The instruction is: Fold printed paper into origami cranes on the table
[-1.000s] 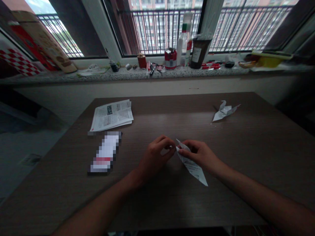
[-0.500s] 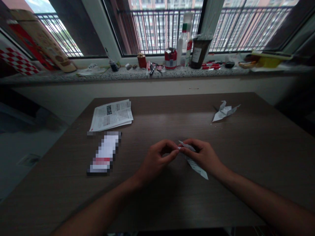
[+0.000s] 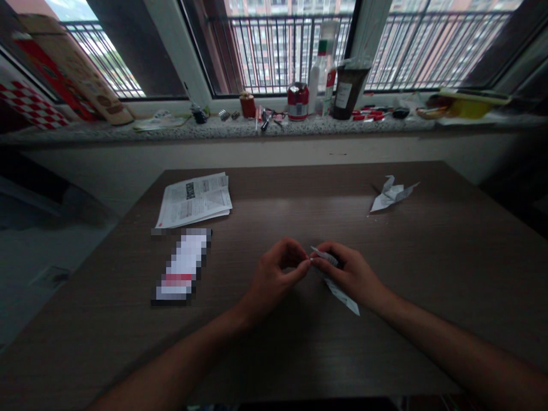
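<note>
Between my hands, over the middle of the table, is a narrow piece of folded printed paper (image 3: 342, 297). My right hand (image 3: 349, 268) pinches it between thumb and fingers, and its long tail slants down toward me below the palm. Thumb and forefinger of my left hand (image 3: 280, 268) pinch the paper's left tip, touching the right fingertips. Much of the fold is hidden behind the right fingers. A finished paper crane (image 3: 389, 195) stands apart at the back right of the table.
On the wooden table (image 3: 265, 200), a folded newspaper stack (image 3: 194, 200) lies back left, with a blurred-out phone (image 3: 182, 265) nearer me. Behind, the stone windowsill (image 3: 171, 134) carries a red can (image 3: 298, 101), bottles, a dark cup (image 3: 346, 91) and small tools.
The paper's lower tail has shifted slightly left and down. Both hands keep their pinch at nearly the same place.
</note>
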`<state>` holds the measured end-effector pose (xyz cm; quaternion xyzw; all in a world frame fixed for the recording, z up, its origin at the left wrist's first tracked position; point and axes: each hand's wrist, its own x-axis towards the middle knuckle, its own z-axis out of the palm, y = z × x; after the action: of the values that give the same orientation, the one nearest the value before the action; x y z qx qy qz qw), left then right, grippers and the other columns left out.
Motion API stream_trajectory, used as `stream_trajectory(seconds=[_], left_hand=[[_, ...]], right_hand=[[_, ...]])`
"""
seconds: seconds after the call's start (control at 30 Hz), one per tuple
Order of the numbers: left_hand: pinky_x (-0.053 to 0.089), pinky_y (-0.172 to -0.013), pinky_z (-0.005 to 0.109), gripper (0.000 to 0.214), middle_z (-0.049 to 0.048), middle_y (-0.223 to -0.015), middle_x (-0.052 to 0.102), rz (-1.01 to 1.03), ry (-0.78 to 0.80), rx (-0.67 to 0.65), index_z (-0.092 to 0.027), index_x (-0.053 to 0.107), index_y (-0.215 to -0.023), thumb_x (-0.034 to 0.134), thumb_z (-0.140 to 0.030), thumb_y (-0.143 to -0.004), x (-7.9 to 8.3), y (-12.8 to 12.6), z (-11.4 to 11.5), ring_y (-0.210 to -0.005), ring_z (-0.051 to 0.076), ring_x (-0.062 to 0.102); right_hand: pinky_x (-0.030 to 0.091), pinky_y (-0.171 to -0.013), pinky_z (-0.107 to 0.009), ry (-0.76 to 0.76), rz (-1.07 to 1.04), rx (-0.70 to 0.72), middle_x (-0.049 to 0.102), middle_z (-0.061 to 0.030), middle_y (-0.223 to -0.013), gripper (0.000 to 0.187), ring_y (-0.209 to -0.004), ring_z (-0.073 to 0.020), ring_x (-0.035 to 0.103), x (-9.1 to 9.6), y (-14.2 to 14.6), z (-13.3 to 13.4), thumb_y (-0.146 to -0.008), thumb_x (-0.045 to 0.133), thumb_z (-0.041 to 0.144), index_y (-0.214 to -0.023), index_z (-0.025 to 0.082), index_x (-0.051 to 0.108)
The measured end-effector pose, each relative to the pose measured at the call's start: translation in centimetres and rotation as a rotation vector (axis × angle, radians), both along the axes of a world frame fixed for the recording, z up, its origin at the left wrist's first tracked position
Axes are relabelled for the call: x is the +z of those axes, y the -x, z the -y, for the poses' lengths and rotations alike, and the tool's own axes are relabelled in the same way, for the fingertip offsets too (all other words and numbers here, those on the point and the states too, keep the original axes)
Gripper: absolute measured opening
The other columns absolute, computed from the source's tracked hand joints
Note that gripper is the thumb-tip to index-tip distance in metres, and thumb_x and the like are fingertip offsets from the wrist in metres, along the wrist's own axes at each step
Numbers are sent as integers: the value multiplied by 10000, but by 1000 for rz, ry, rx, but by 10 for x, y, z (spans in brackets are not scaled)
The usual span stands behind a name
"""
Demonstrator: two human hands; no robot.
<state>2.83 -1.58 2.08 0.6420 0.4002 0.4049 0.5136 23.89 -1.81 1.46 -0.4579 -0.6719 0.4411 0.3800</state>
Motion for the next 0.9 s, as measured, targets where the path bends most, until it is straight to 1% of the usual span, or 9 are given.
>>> stream_trajectory(seconds=[0.13,0.27,0.37,0.5,0.67,0.77,0.9], left_hand=[[534,-814,293,170,21,-947,673,-26,-8,-12,-193,624,-987,720,-333,-972,2,0,1,-880,166,656],[527,-795,289,172,18,-923,670,-42,-1,-32,-189,628,-969,720,-334,-970,3,0,0,-859,164,648],[522,-792,285,159,24,-933,676,-9,6,-52,-186,624,-985,721,-311,-967,3,0,-1,-865,165,649],[520,-797,275,164,25,-952,690,48,28,-80,-185,619,-1034,733,-277,-958,3,0,-2,-883,162,662],[517,-824,287,159,37,-969,708,38,41,-88,-169,669,-1036,726,-298,-963,2,0,-2,-903,170,669],[513,-818,292,188,40,-958,716,5,50,-73,-167,705,-1008,719,-351,-970,2,0,-4,-893,174,667],[502,-774,280,206,28,-904,708,4,67,-38,-169,715,-957,725,-375,-962,1,2,-7,-842,167,651]], right_hand=[[498,-750,-314,-4,-19,-9,720,-25,-899,241,-831,-201,650,1,1,1,-976,654,464,-994,231,709],[485,-698,-298,21,-28,-27,697,-16,-842,262,-775,-188,629,3,0,1,-971,653,481,-950,225,700],[482,-678,-293,29,-25,-20,698,-18,-835,255,-761,-184,621,4,-1,0,-960,670,476,-947,225,714],[476,-635,-285,20,1,-53,691,-14,-787,268,-718,-177,609,4,-2,-1,-943,687,485,-903,223,726],[510,-663,-295,34,-5,-78,749,-27,-815,245,-759,-192,670,7,-1,-1,-901,743,465,-871,223,761],[532,-690,-308,40,-24,-86,775,-37,-865,222,-799,-206,698,9,-2,-2,-873,778,454,-903,235,781],[546,-714,-319,69,-64,-84,778,-42,-939,240,-827,-209,701,8,-3,-5,-854,798,429,-1012,250,770]])
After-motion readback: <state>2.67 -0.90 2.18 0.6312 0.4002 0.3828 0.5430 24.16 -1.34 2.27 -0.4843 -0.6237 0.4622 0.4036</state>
